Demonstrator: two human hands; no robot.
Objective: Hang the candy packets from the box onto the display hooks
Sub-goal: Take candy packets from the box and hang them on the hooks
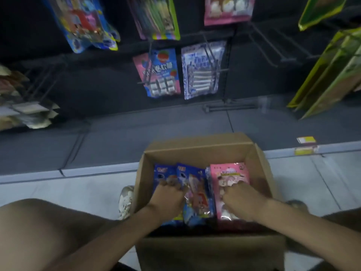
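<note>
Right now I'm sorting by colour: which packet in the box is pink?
The pink packet at the box's right, gripped by the right hand; left of it lie blue packets.

- Plain brown is seen on the cardboard box (197,151).
- Multicoloured cartoon figures are printed on the blue packets (195,184) inside it.
- Pale round shapes are shown on the pink packet (230,173) beside them.
- Yellow-green is worn by the hanging packets (332,75) at right.
</note>
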